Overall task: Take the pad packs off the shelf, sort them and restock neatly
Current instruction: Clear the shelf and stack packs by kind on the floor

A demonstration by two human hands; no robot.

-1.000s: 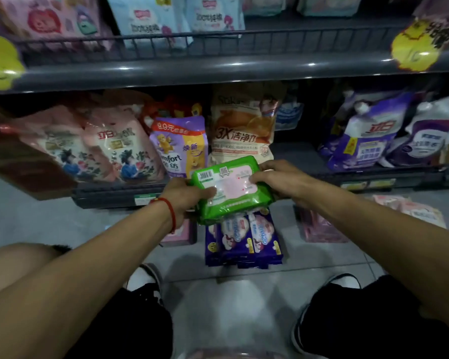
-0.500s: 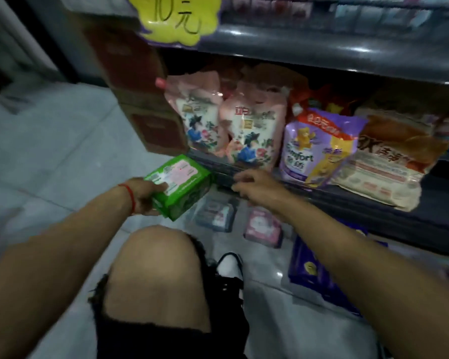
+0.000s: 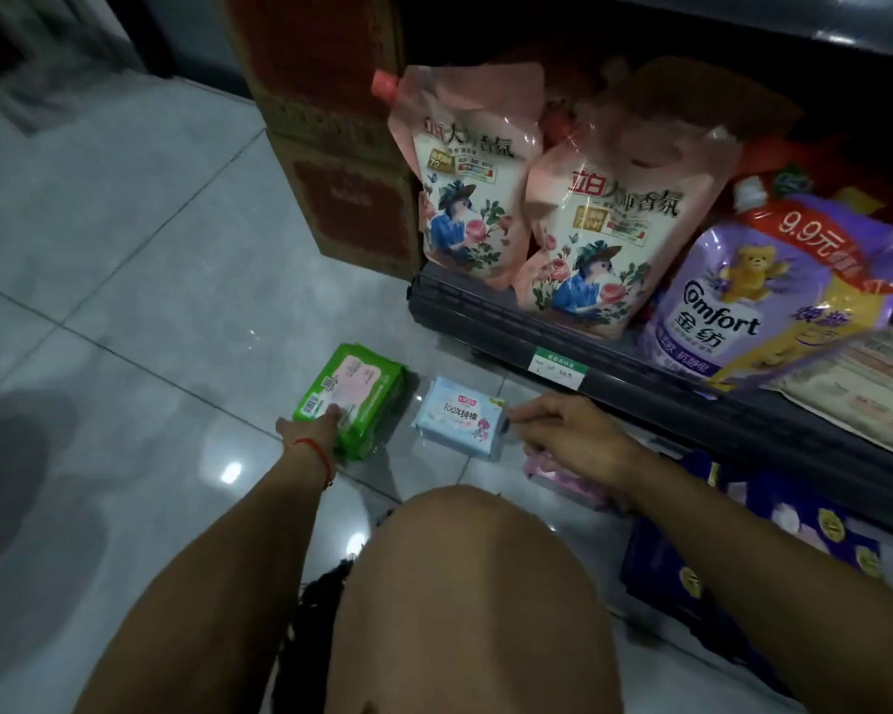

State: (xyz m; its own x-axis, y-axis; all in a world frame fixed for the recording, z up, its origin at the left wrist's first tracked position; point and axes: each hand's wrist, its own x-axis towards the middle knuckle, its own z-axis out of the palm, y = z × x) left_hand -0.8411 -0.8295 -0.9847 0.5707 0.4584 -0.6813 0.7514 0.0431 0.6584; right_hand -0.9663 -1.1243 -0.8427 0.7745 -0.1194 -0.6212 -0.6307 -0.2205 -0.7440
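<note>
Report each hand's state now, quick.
Left hand: grips the green pad pack on the floor.
Right hand: fingers touch the light blue pad pack; grip cannot be told.

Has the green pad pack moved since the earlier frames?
Yes. The green pad pack went down from shelf-edge height to the floor tiles, left of the shelf's price tag, left hand on it.
</note>
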